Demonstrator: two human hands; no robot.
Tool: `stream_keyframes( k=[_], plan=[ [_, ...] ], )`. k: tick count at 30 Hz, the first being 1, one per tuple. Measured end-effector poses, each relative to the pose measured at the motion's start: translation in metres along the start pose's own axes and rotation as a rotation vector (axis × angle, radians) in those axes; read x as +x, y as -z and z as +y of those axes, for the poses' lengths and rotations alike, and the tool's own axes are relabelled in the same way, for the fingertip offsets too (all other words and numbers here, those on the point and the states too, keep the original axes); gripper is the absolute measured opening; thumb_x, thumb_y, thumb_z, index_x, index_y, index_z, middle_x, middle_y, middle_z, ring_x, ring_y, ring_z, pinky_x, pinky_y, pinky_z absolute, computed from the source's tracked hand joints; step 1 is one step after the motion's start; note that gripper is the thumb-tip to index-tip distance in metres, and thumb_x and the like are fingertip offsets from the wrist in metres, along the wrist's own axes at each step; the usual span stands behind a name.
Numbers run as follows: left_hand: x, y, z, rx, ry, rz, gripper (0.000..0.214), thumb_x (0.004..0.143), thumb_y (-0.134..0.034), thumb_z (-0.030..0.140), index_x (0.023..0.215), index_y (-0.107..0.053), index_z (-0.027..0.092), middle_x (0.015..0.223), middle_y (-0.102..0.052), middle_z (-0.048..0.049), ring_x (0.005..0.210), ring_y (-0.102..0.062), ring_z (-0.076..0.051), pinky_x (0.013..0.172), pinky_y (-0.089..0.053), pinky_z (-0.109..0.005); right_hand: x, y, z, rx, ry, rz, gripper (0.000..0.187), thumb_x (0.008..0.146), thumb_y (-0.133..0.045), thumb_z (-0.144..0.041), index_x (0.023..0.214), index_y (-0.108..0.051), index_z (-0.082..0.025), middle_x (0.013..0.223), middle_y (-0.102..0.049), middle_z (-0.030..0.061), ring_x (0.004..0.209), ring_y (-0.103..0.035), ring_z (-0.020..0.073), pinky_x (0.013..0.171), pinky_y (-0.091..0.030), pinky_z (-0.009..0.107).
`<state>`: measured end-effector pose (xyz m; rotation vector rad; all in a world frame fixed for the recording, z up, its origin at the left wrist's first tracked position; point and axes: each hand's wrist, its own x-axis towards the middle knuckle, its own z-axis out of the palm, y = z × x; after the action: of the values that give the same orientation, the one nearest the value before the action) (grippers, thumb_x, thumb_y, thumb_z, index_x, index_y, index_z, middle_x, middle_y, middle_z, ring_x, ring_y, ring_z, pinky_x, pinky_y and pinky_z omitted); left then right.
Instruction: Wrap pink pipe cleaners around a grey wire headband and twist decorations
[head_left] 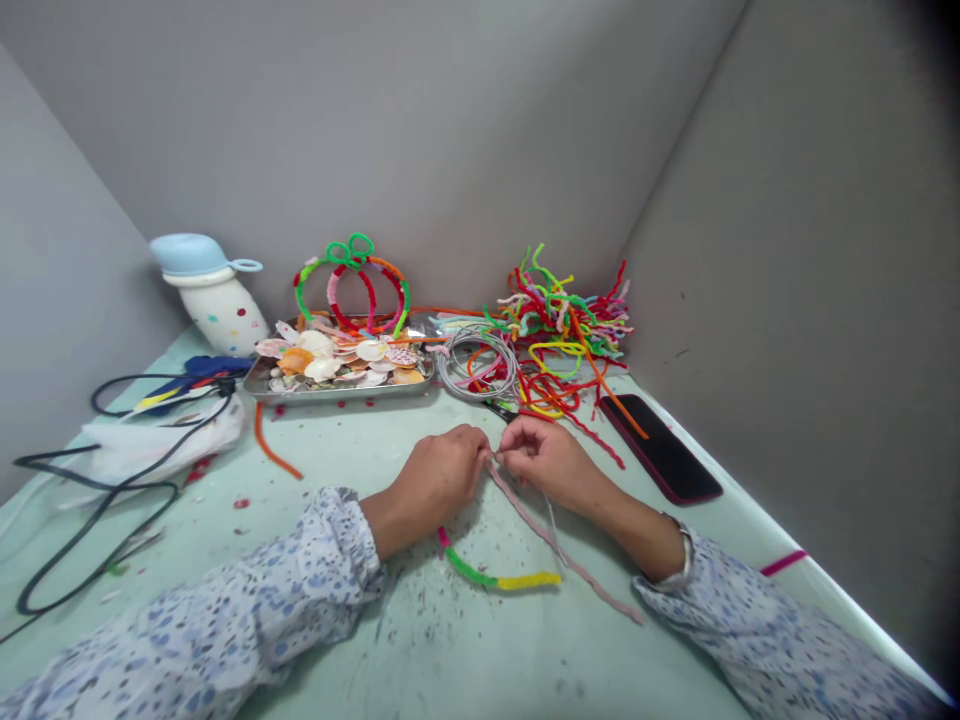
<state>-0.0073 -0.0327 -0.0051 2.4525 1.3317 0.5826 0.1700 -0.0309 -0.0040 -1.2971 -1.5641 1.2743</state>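
Observation:
My left hand (pixel 448 468) is closed, its fingers pinching one end of a pale pink pipe cleaner (pixel 536 527). The rest of that pipe cleaner slants down to the right over the table. From beneath the same hand curves a strip wrapped in pink, green and yellow pipe cleaner (pixel 480 574); its upper end is hidden. My right hand (pixel 553 458) is closed too, thumb and forefinger pinched at the pink pipe cleaner's end, almost touching the left fingertips. A thin grey wire (pixel 555 525) trails down below the right hand.
Behind my hands are a metal tray (pixel 337 396) of shells, pipe-cleaner rings (pixel 367 285), a wire coil (pixel 476 365) and a heap of pipe cleaners (pixel 562 310). A phone (pixel 664 455) lies right. Left are a bottle (pixel 217 300), black cable (pixel 112 490) and plastic bag (pixel 157 445).

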Motion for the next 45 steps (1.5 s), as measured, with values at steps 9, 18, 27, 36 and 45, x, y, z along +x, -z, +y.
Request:
stream_keyframes(
  k=[9,18,27,36,45],
  plan=[
    [0.0005,0.0030,0.0014,-0.127,0.034,0.044,0.015,0.089,-0.050,0.021,0.091,-0.064,0.017,0.086,-0.069,-0.0047,0.075,-0.061,-0.017,0.067,-0.042,-0.026,0.0006,0.0002,-0.0006,0.010,0.002,0.043,0.013,0.064,-0.063,-0.022,0.074,-0.055,-0.020,0.062,-0.053,-0.0066,0.048,-0.049,0.0079,0.046,-0.041,0.021],
    [-0.0014,0.0029,0.0028,0.034,-0.002,0.024,0.019,0.090,-0.045,0.019,0.095,-0.063,0.016,0.091,-0.069,-0.0068,0.078,-0.063,-0.020,0.067,-0.042,-0.029,-0.0005,-0.0030,0.0005,0.068,-0.004,0.006,0.014,0.065,-0.063,-0.021,0.077,-0.055,-0.019,0.064,-0.054,-0.0064,0.051,-0.050,0.0078,0.047,-0.044,0.020],
    [-0.0014,0.0006,0.0007,-0.065,0.021,0.065,0.015,0.089,-0.050,0.020,0.093,-0.064,0.018,0.089,-0.070,-0.0048,0.076,-0.062,-0.018,0.067,-0.043,-0.027,0.0005,-0.0024,-0.0002,0.050,0.009,0.054,0.013,0.064,-0.062,-0.020,0.076,-0.056,-0.019,0.063,-0.054,-0.0062,0.050,-0.048,0.0076,0.045,-0.042,0.019],
    [-0.0027,0.0016,0.0015,0.028,-0.031,0.062,0.018,0.089,-0.047,0.019,0.094,-0.064,0.017,0.090,-0.069,-0.0066,0.079,-0.063,-0.019,0.069,-0.044,-0.027,-0.0015,-0.0036,0.0020,0.052,0.013,0.045,0.014,0.067,-0.063,-0.023,0.078,-0.056,-0.020,0.062,-0.054,-0.0066,0.047,-0.049,0.0082,0.046,-0.040,0.021],
    [-0.0005,-0.0020,-0.0027,-0.094,0.028,0.116,0.014,0.087,-0.054,0.022,0.092,-0.066,0.019,0.086,-0.070,-0.0037,0.076,-0.061,-0.017,0.068,-0.043,-0.026,0.0006,-0.0041,0.0036,0.035,0.039,0.101,0.013,0.065,-0.063,-0.023,0.076,-0.057,-0.020,0.064,-0.055,-0.0052,0.049,-0.049,0.0093,0.047,-0.041,0.022]
  ],
)
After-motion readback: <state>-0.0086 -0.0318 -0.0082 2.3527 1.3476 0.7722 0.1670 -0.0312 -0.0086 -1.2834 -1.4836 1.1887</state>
